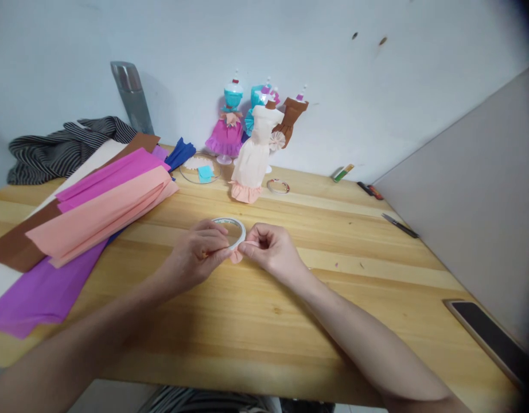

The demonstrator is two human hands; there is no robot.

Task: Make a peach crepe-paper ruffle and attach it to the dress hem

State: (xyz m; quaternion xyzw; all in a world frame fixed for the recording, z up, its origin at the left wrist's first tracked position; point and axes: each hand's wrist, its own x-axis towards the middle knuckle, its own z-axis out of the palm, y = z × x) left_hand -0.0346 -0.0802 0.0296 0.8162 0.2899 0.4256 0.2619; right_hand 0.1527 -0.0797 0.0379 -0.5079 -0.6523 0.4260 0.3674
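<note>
My left hand (pixel 206 249) is closed round the near left side of a white roll of tape (pixel 242 229), its fingers reaching through the ring. At the roll's right edge, my right hand (pixel 268 246) pinches a small piece of pale pink crepe paper (pixel 236 256), which shows below the roll between both thumbs. Whether the tape sticks to the paper I cannot tell. Just beyond my hands stands a dress form in a cream paper dress (pixel 253 149) with a pink ruffled hem.
Folded crepe paper sheets (pixel 105 212) in several colours lie at left, near a striped cloth (pixel 62 149) and a bottle (pixel 133 94). More dressed forms (pixel 225 135) stand by the wall. On the right are a craft knife (pixel 400 225), a phone (pixel 488 338) and a green tube (pixel 343 173).
</note>
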